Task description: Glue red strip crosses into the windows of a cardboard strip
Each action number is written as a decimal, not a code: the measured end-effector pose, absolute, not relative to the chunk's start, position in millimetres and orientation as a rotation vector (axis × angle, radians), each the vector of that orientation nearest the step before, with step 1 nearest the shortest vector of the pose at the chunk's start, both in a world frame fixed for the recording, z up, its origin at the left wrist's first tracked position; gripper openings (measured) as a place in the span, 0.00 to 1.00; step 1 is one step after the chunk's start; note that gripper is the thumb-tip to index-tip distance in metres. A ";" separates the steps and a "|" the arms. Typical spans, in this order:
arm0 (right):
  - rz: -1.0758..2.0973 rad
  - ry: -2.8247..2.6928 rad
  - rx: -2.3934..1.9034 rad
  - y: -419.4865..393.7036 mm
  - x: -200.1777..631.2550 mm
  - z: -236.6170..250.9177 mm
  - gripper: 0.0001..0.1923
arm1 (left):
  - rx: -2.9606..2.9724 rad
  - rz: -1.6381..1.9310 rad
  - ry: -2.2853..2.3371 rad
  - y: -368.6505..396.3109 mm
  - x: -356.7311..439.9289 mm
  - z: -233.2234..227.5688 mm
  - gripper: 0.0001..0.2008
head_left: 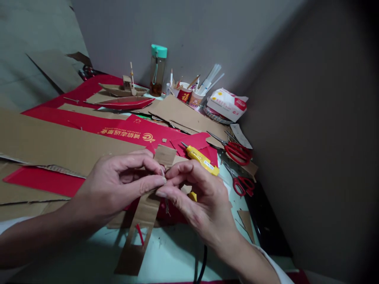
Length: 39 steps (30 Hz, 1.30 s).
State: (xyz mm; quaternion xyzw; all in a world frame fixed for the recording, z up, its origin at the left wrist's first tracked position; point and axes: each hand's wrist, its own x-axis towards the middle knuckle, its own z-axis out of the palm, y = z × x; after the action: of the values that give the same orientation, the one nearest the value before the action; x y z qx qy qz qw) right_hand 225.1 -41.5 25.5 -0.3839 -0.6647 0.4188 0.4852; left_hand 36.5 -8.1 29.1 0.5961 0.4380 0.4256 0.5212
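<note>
Your left hand [111, 187] pinches thin string [162, 173]; your right hand [209, 202] curls narrowly beside it, its grip unclear. The cardboard strip [146, 211] seems light, creasable; hold its edges.

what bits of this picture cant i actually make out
All in the head view:
Small pale piece at the left hand: its full shape is covered by fingers.
Cardboard strip: its middle is hidden behind both hands.
Yellow glue gun: partly hidden by the right hand.
White label on it: print too small.
Brown cardboard sheet: cut off by the left edge.
</note>
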 end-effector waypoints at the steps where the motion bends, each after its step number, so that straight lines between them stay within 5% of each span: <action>1: 1.027 -1.604 -0.936 -41.3 224.5 25.8 0.10 | 1.424 1.022 1.054 -8.2 36.9 28.8 0.04; 17: 1.383 -1.279 -1.050 -38.4 223.3 32.2 0.09 | 1.508 1.086 1.022 -7.4 34.3 20.5 0.04; 27: 1.517 -1.181 -1.163 -37.5 223.7 32.4 0.17 | 1.910 1.168 1.224 -12.2 36.3 27.8 0.05; 39: 0.875 -1.516 -1.124 -42.4 221.9 25.3 0.04 | 1.526 1.037 1.144 -7.5 36.7 24.8 0.04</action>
State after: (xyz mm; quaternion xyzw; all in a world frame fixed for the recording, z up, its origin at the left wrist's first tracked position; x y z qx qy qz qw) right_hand 221.9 -42.4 25.3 -0.4660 -0.6284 0.3628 0.5062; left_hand 36.7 -7.5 24.8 0.6218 0.4662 0.4226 0.4664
